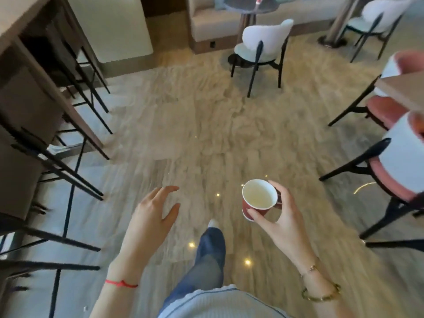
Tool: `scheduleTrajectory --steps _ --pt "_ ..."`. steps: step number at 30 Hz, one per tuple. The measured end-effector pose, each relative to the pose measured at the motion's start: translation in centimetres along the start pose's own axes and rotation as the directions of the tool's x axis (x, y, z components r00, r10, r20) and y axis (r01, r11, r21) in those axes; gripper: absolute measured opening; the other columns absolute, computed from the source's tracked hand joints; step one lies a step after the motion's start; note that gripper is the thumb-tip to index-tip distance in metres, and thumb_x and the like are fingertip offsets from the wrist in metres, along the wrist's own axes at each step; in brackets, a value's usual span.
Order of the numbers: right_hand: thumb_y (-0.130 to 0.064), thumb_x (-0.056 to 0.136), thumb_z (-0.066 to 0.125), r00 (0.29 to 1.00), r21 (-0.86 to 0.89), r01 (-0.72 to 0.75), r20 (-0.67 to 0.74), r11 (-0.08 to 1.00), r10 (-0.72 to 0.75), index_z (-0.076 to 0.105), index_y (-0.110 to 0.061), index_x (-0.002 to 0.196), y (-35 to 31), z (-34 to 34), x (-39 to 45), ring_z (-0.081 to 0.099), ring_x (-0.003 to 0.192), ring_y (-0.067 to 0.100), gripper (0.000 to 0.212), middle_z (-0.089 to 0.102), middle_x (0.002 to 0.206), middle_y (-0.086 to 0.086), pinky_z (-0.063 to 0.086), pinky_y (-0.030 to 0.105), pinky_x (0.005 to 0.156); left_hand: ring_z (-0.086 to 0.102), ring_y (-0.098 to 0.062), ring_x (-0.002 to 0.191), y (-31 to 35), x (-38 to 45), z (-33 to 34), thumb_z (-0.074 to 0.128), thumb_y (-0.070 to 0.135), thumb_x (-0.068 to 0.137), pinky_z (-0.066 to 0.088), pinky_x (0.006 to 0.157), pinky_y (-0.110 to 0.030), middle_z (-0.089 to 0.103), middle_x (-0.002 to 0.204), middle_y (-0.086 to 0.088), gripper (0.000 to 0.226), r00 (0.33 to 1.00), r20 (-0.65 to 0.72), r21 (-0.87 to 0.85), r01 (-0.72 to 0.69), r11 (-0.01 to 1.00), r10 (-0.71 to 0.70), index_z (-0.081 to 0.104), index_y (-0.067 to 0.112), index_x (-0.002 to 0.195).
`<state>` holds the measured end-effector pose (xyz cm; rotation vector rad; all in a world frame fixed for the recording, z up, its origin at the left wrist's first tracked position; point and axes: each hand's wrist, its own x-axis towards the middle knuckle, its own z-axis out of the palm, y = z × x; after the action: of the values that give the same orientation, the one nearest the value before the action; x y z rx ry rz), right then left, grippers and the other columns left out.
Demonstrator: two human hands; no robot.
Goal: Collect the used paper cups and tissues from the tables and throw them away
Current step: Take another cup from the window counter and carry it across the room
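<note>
My right hand (283,216) holds a red paper cup (259,198) with a white inside, upright, thumb under its base and fingers round the far side. The cup looks empty. It hangs above the floor, right of centre and low in the view. My left hand (156,214) floats at the same height to the left, fingers spread and nothing in it. No tissues are visible. My leg in blue jeans (211,253) steps forward between the two hands.
A high brown counter (34,72) with black bar stools (75,157) lines the left. Pink chairs (401,161) and a table corner (403,88) stand at right. A white chair (261,49) and round dark table (250,5) stand ahead. Beige marble floor (206,125) lies between.
</note>
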<state>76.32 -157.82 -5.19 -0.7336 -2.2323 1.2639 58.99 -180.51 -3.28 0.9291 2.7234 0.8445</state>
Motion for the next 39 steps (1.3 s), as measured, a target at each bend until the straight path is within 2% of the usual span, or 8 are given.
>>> scheduleTrajectory --steps 6,10,12,17,25,32,36,39 --pt "-0.033 0.071 0.080 0.986 0.011 -0.096 -0.137 0.995 0.097 0.041 -0.034 0.130 4.5 -2.7 10.1 0.051 0.114 0.006 0.071 0.048 0.127 -0.016 0.045 0.023 0.094 0.059 -0.015 0.110 4.0 14.8 4.1 0.064 0.025 0.090 0.041 0.085 -0.021 0.060 0.124 0.006 0.038 0.987 0.077 -0.042 -0.138 0.990 0.141 0.056 0.025 0.127" --pt "-0.038 0.070 0.080 0.963 -0.009 -0.106 -0.249 0.994 0.100 0.041 -0.038 0.127 6.0 -5.1 19.1 0.050 0.113 -0.001 0.070 0.045 0.123 -0.030 0.042 0.009 0.089 0.062 -0.016 0.105 7.6 26.0 6.0 0.063 0.026 0.090 0.049 0.088 -0.033 0.061 0.122 0.006 0.036 0.963 0.123 -0.060 -0.235 0.970 0.240 0.057 0.025 0.125" --pt "-0.039 0.070 0.080 0.950 -0.038 -0.102 -0.299 0.994 0.086 0.041 -0.038 0.128 6.7 -6.3 23.5 0.049 0.114 -0.003 0.070 0.047 0.124 -0.028 0.038 0.004 0.088 0.062 -0.017 0.105 9.5 31.3 6.9 0.063 0.027 0.090 0.050 0.090 -0.040 0.061 0.121 0.007 0.034 0.951 0.128 -0.071 -0.273 0.959 0.280 0.057 0.026 0.124" --pt "-0.035 0.070 0.081 0.911 -0.069 -0.173 -0.391 0.982 0.133 0.043 -0.029 0.130 9.0 -9.3 32.2 0.048 0.113 -0.003 0.071 0.049 0.126 -0.014 0.036 0.003 0.089 0.060 -0.017 0.110 14.3 42.6 9.9 0.064 0.024 0.090 0.045 0.088 -0.024 0.062 0.122 0.004 0.035 0.906 0.199 -0.083 -0.365 0.927 0.374 0.058 0.022 0.124" --pt "-0.030 0.069 0.083 0.834 -0.015 -0.280 -0.499 0.960 0.236 0.043 -0.027 0.129 16.4 -14.3 45.3 0.048 0.113 -0.004 0.073 0.050 0.124 -0.013 0.040 0.004 0.087 0.060 -0.017 0.111 21.2 58.7 18.3 0.065 0.023 0.089 0.042 0.086 -0.022 0.062 0.121 0.005 0.036 0.831 0.320 -0.118 -0.441 0.890 0.455 0.058 0.022 0.124" --pt "-0.029 0.069 0.084 0.812 -0.016 -0.281 -0.537 0.960 0.229 0.044 -0.025 0.128 23.1 -22.5 60.9 0.049 0.113 0.000 0.072 0.050 0.124 -0.009 0.047 0.020 0.091 0.057 -0.010 0.112 31.2 74.7 25.5 0.063 0.025 0.090 0.038 0.086 -0.017 0.059 0.124 0.009 0.036 0.801 0.313 -0.159 -0.486 0.859 0.511 0.057 0.024 0.126" --pt "-0.032 0.069 0.083 0.819 -0.067 -0.262 -0.543 0.963 0.185 0.044 -0.023 0.130 26.0 -28.1 70.5 0.046 0.113 -0.008 0.073 0.051 0.124 -0.009 0.043 0.012 0.091 0.057 -0.009 0.113 37.1 83.2 28.6 0.064 0.023 0.089 0.039 0.091 -0.018 0.060 0.123 0.009 0.036 0.804 0.278 -0.190 -0.491 0.850 0.526 0.058 0.022 0.125" --pt "-0.036 0.071 0.081 0.833 -0.078 -0.257 -0.523 0.963 0.180 0.042 -0.026 0.132 27.9 -31.6 77.4 0.046 0.116 -0.006 0.073 0.049 0.126 -0.013 0.044 0.017 0.093 0.058 -0.011 0.111 40.4 89.3 30.8 0.065 0.021 0.089 0.041 0.090 -0.020 0.061 0.122 0.007 0.037 0.816 0.265 -0.191 -0.478 0.857 0.514 0.058 0.022 0.125"
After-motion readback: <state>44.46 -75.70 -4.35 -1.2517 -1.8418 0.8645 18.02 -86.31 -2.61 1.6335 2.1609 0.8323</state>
